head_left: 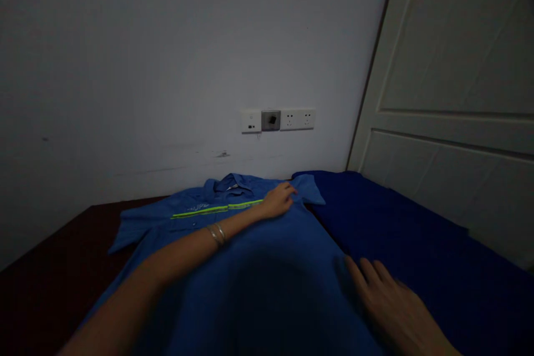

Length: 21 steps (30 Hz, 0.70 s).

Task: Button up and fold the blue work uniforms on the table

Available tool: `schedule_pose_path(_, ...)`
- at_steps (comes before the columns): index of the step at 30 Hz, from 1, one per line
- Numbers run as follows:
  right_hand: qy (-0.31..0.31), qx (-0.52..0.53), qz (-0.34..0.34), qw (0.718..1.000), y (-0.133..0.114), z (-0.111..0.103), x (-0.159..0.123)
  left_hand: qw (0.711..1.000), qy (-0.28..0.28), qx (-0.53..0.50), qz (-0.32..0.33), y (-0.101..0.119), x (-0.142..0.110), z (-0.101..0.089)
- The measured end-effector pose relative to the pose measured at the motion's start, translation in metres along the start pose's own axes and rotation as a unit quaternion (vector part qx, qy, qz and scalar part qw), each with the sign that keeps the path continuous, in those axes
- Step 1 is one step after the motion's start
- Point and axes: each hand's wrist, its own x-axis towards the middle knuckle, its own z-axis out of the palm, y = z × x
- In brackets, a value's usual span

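Note:
A blue short-sleeved shirt [267, 245] lies spread out, its collar towards the wall and a yellow-green stripe across the chest. My left hand [278, 200], with thin bangles on the wrist, reaches across it to the shoulder beside the right-hand sleeve. Its fingers are bent down and look closed on the cloth; the fingertips are partly hidden. Nearer to me, my right hand [386, 295] is over the shirt's right side edge. Its fingers are stretched out and a little apart, slightly blurred, with nothing seen in them.
Dark blue cloth [400, 233] lies to the right of the shirt, and a dark red surface [54, 256] shows on the left. Behind stands a pale wall with a row of sockets [297, 119]. A white panelled door [454, 83] closes off the right side.

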Motion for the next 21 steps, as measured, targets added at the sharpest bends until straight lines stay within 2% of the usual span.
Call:
schedule_pose_path(2,0.037,0.041,-0.072,0.996,-0.016,-0.008,0.019,1.000,-0.006,0.003,-0.019,-0.020,-0.024,-0.020)
schedule_pose_path(4,0.051,0.099,-0.137,0.984,-0.034,-0.011,0.043,0.998,-0.043,0.032,-0.041,-0.039,-0.056,-0.034)
schedule_pose_path(9,0.010,0.207,-0.224,0.952,-0.073,0.004,0.107,0.984,-0.132,0.098,-0.071,-0.067,-0.151,-0.053)
schedule_pose_path(12,-0.045,0.246,-0.235,0.939,-0.083,0.022,0.137,0.975,-0.172,0.094,-0.101,-0.073,-0.204,-0.064)
schedule_pose_path(15,-0.098,0.270,-0.222,0.932,-0.083,0.041,0.153,0.964,-0.223,0.053,-0.134,-0.079,-0.250,-0.074)
schedule_pose_path(18,-0.136,0.289,-0.206,0.925,-0.076,0.055,0.155,0.959,-0.237,0.021,-0.156,-0.085,-0.282,-0.081)
schedule_pose_path(21,-0.152,0.298,-0.194,0.922,-0.069,0.060,0.152,0.960,-0.217,0.020,-0.175,-0.088,-0.300,-0.084)
